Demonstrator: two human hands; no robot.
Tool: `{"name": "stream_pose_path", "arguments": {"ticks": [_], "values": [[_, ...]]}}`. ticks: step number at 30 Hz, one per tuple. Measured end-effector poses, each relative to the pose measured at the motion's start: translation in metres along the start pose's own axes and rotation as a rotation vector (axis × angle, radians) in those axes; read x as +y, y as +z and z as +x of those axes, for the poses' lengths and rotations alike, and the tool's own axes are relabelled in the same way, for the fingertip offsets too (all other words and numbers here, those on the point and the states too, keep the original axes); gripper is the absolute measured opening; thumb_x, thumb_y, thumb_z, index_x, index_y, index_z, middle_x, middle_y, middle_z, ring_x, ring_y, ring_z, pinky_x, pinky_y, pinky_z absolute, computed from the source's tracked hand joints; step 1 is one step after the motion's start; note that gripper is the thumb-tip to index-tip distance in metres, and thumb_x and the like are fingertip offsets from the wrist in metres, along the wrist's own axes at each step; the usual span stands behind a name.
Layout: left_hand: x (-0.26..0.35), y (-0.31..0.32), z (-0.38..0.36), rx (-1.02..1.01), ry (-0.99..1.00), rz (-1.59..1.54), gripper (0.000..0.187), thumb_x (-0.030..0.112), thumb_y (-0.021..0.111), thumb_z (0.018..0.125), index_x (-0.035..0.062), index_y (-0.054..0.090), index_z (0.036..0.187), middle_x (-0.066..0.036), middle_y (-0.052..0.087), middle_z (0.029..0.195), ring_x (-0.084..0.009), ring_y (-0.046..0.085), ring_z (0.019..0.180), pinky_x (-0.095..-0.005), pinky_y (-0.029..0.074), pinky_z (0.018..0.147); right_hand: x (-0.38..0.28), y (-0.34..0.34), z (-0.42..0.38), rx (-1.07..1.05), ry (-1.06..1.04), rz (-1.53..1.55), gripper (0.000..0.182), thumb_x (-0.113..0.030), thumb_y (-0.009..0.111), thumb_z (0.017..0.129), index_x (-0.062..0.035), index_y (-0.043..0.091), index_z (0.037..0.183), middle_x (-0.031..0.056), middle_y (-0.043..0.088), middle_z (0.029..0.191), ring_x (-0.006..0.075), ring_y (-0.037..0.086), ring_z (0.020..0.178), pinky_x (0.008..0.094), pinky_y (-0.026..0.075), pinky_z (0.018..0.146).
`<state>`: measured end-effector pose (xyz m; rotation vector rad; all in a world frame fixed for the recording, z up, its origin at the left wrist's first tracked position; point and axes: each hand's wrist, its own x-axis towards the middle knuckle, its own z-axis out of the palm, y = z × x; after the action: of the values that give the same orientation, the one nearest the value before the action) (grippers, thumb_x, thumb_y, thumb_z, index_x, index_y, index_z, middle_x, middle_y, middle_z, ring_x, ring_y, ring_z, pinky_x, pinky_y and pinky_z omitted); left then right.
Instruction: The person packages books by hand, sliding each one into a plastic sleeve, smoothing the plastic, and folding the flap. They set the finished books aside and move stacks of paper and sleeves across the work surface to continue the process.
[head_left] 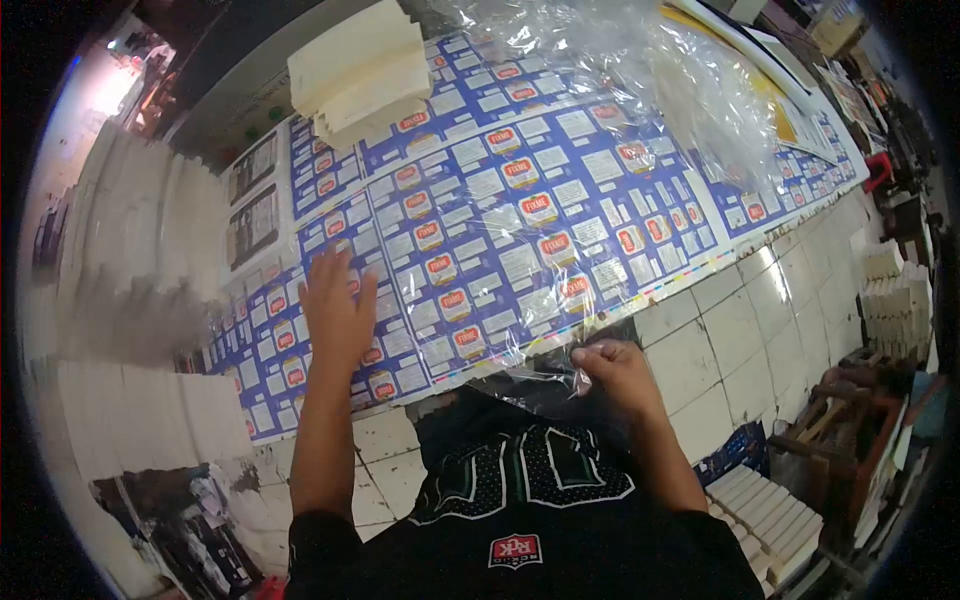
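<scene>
Blue printed sheets [480,235] with red and white labels cover the table in front of me. Over their right part lies clear plastic film [690,110], crumpled at the far side and stretched toward me. My right hand [612,368] pinches the film's near edge between thumb and fingers, just off the table's front edge. To the left, my left hand [338,300] is over the printed sheets with its fingers spread and nothing in it.
A stack of cream paper [362,75] sits at the table's far side. Tall piles of white paper [140,240] stand at the left. Bound stacks [765,520] and a wooden frame [850,440] are on the right, beside the tiled floor [720,350].
</scene>
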<state>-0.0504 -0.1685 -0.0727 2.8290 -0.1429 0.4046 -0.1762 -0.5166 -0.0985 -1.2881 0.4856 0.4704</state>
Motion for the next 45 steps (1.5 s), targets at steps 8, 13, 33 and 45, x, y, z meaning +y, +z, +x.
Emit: {"name": "stream_pose_path", "arguments": {"ticks": [8,13,33,45], "values": [[0.13,-0.021,-0.028,-0.509,0.265,-0.526,0.048,0.035,0.081,0.073,0.0055,0.066,0.107,-0.017,0.062,0.11,-0.0351,0.058,0.103,-0.0448,0.046,0.088,0.013,0.039,0.0,0.18,-0.295,-0.212,0.035,-0.031,0.073,0.087,-0.0041,0.059,0.068,0.0032,0.057,0.056,0.0109,0.052,0.045,0.0235,0.04,0.044],[0.106,-0.006,-0.031,-0.681,0.127,-0.918,0.021,0.018,0.065,0.091,-0.0008,0.068,0.1,-0.011,0.067,0.081,-0.0194,0.063,0.075,-0.0306,0.049,0.071,-0.02,0.061,0.011,-0.038,-0.207,0.017,0.032,-0.028,0.065,0.093,-0.0027,0.059,0.073,0.0052,0.06,0.061,0.0112,0.056,0.049,0.0256,0.045,0.047],[-0.078,-0.351,-0.034,0.592,-0.51,1.185,0.089,0.058,0.066,0.078,0.0023,0.039,0.143,-0.022,0.034,0.149,-0.0356,0.028,0.14,-0.0531,0.022,0.112,-0.066,0.073,0.018,-0.229,-1.129,-1.464,0.081,-0.021,0.085,0.055,-0.01,0.054,0.13,0.0252,0.039,0.144,0.0429,0.034,0.137,0.0592,0.014,0.115],[-0.037,-0.338,-0.068,0.555,-0.283,0.817,0.038,0.011,0.066,0.079,0.0045,0.061,0.116,-0.017,0.065,0.115,-0.0341,0.064,0.102,-0.0425,0.049,0.09,-0.148,0.08,0.062,-0.245,-0.889,-1.292,0.089,-0.025,0.077,0.064,-0.0041,0.041,0.142,0.0175,0.034,0.152,0.0336,0.026,0.144,0.063,0.005,0.114]]}}
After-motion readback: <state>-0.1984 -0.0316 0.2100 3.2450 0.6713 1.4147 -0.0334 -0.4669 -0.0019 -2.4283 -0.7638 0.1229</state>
